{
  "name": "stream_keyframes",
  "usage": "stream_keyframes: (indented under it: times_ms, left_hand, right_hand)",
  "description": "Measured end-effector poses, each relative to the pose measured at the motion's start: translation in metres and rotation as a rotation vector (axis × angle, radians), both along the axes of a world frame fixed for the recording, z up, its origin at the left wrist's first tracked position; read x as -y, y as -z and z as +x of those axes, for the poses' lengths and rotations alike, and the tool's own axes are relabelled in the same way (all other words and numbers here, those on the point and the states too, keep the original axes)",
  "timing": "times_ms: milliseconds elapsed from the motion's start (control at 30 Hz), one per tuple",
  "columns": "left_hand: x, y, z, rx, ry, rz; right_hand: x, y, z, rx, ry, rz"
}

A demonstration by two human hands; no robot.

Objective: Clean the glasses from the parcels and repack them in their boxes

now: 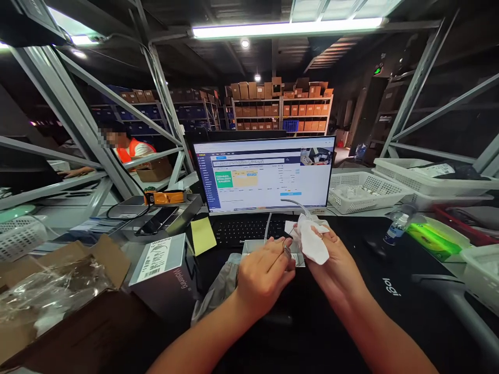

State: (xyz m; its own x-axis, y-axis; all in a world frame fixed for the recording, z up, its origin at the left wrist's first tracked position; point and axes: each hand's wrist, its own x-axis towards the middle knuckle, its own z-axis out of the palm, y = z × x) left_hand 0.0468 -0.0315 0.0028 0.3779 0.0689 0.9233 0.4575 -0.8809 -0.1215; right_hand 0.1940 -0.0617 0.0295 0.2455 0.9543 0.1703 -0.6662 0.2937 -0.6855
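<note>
My right hand (pixel 337 254) is closed round a crumpled white wipe (pixel 315 246). A thin pale grey cable-like strand (pixel 294 202) curves up and left from behind the wipe. My left hand (pixel 263 272) is beside it, fingers bent together around a small greyish piece that they mostly hide. Just behind that hand, another pale strand (pixel 268 227) rises; whether the two strands join is not visible. Under and behind my hands sits a small light-coloured open box (pixel 251 246), largely covered. A grey translucent bag (pixel 218 291) lies left of my left hand.
A monitor (pixel 265 182) and black keyboard (pixel 237 231) stand ahead. On the left are a silver Wakening box (pixel 167 275) and an open carton (pixel 113 259) with plastic wrap. White baskets (pixel 366 195), a spray bottle (pixel 396 231) and a mouse (pixel 376 247) are right. Another person (pixel 132 148) sits far left.
</note>
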Motion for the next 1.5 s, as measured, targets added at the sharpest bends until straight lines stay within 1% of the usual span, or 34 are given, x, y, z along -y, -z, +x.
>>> stream_keyframes:
  times_ms: [133,200,267,333,433,500,533,567,633,700,733,800,833,900,967,1033,1067,1100,1133,1167,1200,1267,1300,1333,1367,1400,1433,1500]
  left_hand:
    - [0.0,0.002,0.001,-0.007,-0.012,-0.018]
    - [0.0,0.001,-0.001,-0.002,-0.033,-0.05]
    - [0.0,-0.001,-0.005,0.006,-0.033,-0.078]
    - [0.0,-0.003,-0.01,0.011,-0.016,-0.089]
    - [-0.001,-0.006,-0.015,0.033,-0.025,-0.1]
    - [-0.001,-0.007,-0.017,0.047,-0.044,-0.111]
    - [-0.002,-0.008,-0.017,0.056,-0.044,-0.115]
    - [-0.002,-0.008,-0.017,0.064,-0.039,-0.122]
    - [-0.003,-0.009,-0.017,0.073,-0.016,-0.134]
    - [-0.004,-0.01,-0.016,0.032,0.028,-0.132]
    - [-0.005,-0.011,-0.016,-0.01,0.055,-0.122]
    - [-0.006,-0.011,-0.017,-0.095,0.105,-0.092]
    - [-0.007,-0.011,-0.017,-0.125,0.122,-0.08]
    - [-0.009,-0.013,-0.02,-0.143,0.123,-0.074]
    - [-0.012,-0.017,-0.024,-0.12,0.104,-0.088]
    - [-0.014,-0.024,-0.031,-0.084,0.096,-0.129]
    - [-0.015,-0.028,-0.035,-0.073,0.101,-0.16]
    - [-0.017,-0.032,-0.04,-0.07,0.111,-0.196]
    - [-0.018,-0.035,-0.045,-0.076,0.123,-0.234]
    - [-0.018,-0.039,-0.05,-0.095,0.138,-0.269]
    - [-0.019,-0.041,-0.054,-0.124,0.154,-0.297]
    - [-0.018,-0.043,-0.059,-0.195,0.188,-0.331]
    - [-0.018,-0.042,-0.06,-0.235,0.204,-0.34]
    - [-0.017,-0.041,-0.059,-0.275,0.221,-0.344]
    - [-0.016,-0.04,-0.058,-0.316,0.236,-0.345]
    - [-0.015,-0.039,-0.056,-0.354,0.252,-0.346]
    - [-0.014,-0.038,-0.054,-0.389,0.266,-0.347]
    - [-0.012,-0.037,-0.049,-0.453,0.281,-0.352]
  right_hand:
    - [-0.004,0.002,0.0,0.006,0.02,-0.003]
    - [-0.005,0.007,-0.004,0.051,0.109,0.02]
    - [-0.005,0.014,-0.013,0.165,0.254,0.066]
    - [-0.003,0.023,-0.024,0.324,0.377,0.118]
    - [0.001,0.037,-0.04,0.558,0.461,0.2]
    - [0.003,0.043,-0.047,0.653,0.508,0.238]
    - [0.003,0.044,-0.048,0.669,0.517,0.249]
    - [0.002,0.044,-0.047,0.66,0.496,0.248]
    - [0.001,0.037,-0.038,0.552,0.372,0.195]
    - [-0.001,0.025,-0.025,0.351,0.206,0.102]
    - [-0.001,0.018,-0.017,0.246,0.144,0.06]
    - [-0.004,0.006,-0.004,0.086,0.088,0.013]
    - [-0.005,0.002,0.001,0.046,0.077,0.007]
    - [-0.009,-0.004,0.008,0.047,0.038,0.002]
    - [-0.011,-0.006,0.017,0.15,-0.038,-0.021]
    - [-0.011,-0.009,0.032,0.344,-0.1,-0.045]
    - [-0.009,-0.011,0.043,0.465,-0.109,-0.058]
    - [-0.005,-0.013,0.057,0.585,-0.089,-0.066]
    - [-0.001,-0.015,0.071,0.699,-0.041,-0.073]
    - [0.004,-0.018,0.087,0.791,0.043,-0.078]
    - [0.009,-0.021,0.101,0.85,0.17,-0.077]
    - [0.019,-0.025,0.123,0.9,0.445,-0.059]
    - [0.022,-0.026,0.129,0.916,0.539,-0.043]
    - [0.025,-0.027,0.131,0.941,0.578,-0.025]
    - [0.025,-0.028,0.129,0.98,0.561,-0.005]
    - [0.024,-0.028,0.124,1.029,0.496,0.019]
    - [0.022,-0.027,0.116,1.075,0.405,0.047]
    - [0.016,-0.025,0.099,1.138,0.173,0.101]
